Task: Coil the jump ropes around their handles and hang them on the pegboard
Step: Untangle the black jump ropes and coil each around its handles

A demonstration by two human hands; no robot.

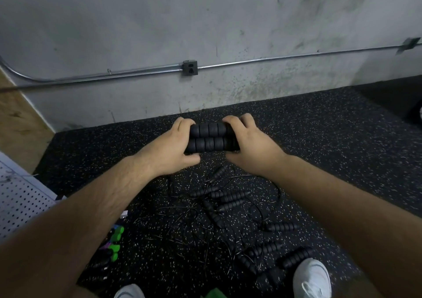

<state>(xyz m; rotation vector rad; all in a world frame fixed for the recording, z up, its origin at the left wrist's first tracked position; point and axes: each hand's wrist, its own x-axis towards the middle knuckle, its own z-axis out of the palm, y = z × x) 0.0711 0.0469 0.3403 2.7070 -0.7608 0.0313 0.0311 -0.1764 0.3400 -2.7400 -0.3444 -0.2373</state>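
handles [209,139] btw l hand [170,149], r hand [250,148], midair?

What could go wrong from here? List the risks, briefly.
1. The left hand and right hand grip the pair of black ribbed foam handles above the tangle of thin black cords; coiling may drag neighbouring ropes up or knot them.
2. The white shoe stands beside loose black handles; a step could pin a cord or trip.
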